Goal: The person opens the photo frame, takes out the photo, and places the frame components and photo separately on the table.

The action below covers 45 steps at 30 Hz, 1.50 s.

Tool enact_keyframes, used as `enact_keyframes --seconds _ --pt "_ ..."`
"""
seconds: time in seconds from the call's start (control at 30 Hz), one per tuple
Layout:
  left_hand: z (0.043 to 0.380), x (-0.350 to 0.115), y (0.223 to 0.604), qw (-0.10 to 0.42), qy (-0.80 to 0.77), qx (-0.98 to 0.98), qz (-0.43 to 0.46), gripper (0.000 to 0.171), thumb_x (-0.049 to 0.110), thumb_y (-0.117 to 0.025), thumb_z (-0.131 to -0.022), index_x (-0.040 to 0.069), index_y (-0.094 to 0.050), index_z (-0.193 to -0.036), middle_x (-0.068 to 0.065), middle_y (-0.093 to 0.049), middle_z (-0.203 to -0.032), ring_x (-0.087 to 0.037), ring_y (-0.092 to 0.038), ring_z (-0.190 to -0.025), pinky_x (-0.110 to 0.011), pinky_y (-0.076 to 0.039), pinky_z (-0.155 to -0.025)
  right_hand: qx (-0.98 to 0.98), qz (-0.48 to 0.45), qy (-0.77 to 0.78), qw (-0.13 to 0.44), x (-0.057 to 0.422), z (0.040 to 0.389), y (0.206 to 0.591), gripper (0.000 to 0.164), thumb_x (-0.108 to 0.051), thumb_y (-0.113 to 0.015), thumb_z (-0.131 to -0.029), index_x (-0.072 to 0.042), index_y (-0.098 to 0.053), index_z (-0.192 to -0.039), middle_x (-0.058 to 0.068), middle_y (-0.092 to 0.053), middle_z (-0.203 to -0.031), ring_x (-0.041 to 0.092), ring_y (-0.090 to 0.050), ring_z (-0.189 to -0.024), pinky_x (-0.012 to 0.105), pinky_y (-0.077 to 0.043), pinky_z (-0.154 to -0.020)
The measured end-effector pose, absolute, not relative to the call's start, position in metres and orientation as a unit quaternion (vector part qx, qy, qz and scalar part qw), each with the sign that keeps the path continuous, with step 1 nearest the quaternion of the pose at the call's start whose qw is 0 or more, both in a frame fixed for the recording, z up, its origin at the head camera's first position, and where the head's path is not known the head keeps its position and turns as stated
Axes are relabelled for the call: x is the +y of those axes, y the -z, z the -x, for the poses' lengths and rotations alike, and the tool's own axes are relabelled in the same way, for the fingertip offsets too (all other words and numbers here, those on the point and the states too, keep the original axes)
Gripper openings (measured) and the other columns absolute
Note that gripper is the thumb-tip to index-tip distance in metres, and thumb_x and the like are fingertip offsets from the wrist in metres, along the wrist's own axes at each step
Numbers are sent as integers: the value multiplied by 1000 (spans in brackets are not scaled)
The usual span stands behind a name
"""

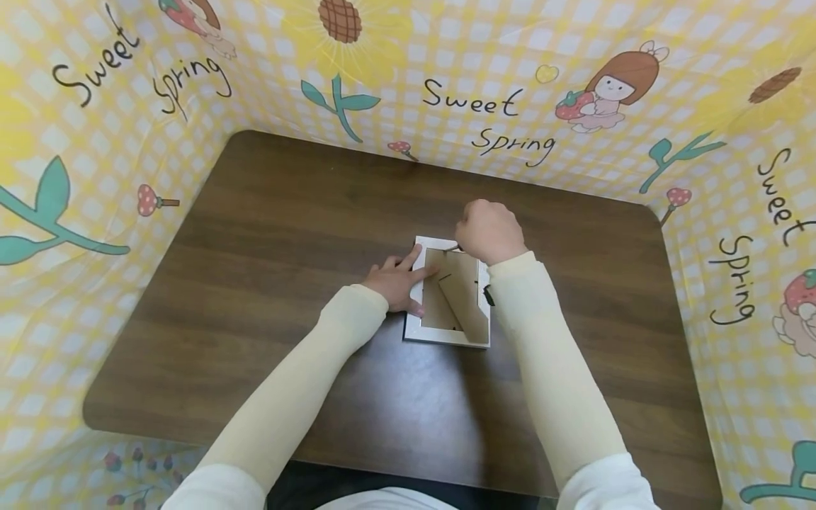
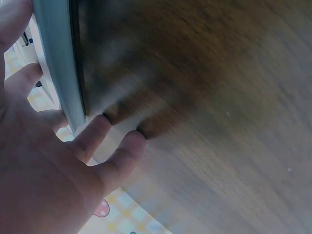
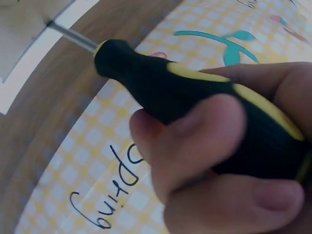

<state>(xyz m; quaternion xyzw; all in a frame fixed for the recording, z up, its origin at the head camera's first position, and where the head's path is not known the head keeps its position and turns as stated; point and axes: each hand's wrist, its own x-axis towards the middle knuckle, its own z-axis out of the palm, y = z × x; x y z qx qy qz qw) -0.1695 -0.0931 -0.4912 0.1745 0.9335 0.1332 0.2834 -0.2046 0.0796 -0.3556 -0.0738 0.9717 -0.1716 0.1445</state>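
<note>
A: What takes up the most room?
B: Yellow checked cloth [image 1: 408, 49] walls in a dark wooden table [image 1: 268, 283].
A: And on it?
B: A white picture frame [image 1: 440, 336], lying back up near the tabletop's middle, between the hands.
A: What fills it?
B: A brown backing panel [image 1: 432, 304], with a slanting stand leg [image 1: 467, 306] on it.
A: How is it steadied?
B: By the left hand [image 1: 392, 285], fingers spread: some reach over the frame, two rest on the wood beside it. That hold looks light to me, so a hard sideways push could skid the frame.
A: And the other hand?
B: The right hand [image 1: 491, 230] has its fingers curled round a screwdriver [image 3: 190, 90], by its dark, yellow-striped handle.
A: Where does the metal go?
B: The shaft [image 3: 73, 35] angles to the panel's edge, just inside the white rim. Too much twist or a poor angle could make it slip and scratch the panel or jab a left finger.
A: Anything smaller?
B: A dark tab [image 1: 476, 282] at the panel's right edge. Prying roughly at one like that might snap it.
</note>
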Motion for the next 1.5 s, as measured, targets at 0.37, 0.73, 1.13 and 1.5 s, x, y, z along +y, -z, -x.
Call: enact_keyframes --seconds 0.37,0.73,1.13,1.5 --pt "171 -95 482 299 -122 933 -160 98 46 -78 -86 38 -18 -162 -3 12 -169 -38 -20 -147 -64 -28 -108 903 29 424 64 144 178 359 51 -18 -70 -94 -11 -51 -141 15 -59 -124 30 -58 -98 43 -47 -81" --pt "177 -101 490 310 -99 935 -141 103 48 -79 -84 40 -12 -162 -3 15 -168 -40 -21 -146 -66 -30 -106 825 117 553 -6 135 182 402 43 4 -61 -97 -1 -55 -140 20 -65 -110 26 -61 -101 29 -47 -86" --pt "177 -94 492 309 -107 934 -145 102 49 -78 -85 40 -11 -162 -2 15 -168 -40 -20 -147 -66 -30 -106 871 119 466 103 116 203 414 51 -8 -57 -103 -9 -45 -152 20 -62 -124 31 -60 -108 45 -46 -97" --pt "178 -82 486 323 -103 929 -150 102 48 -77 -86 41 -10 -162 0 17 -168 -38 -19 -147 -64 -29 -108 867 95 470 133 125 214 422 50 -6 -51 -105 -7 -41 -154 20 -58 -133 31 -56 -119 46 -44 -102"
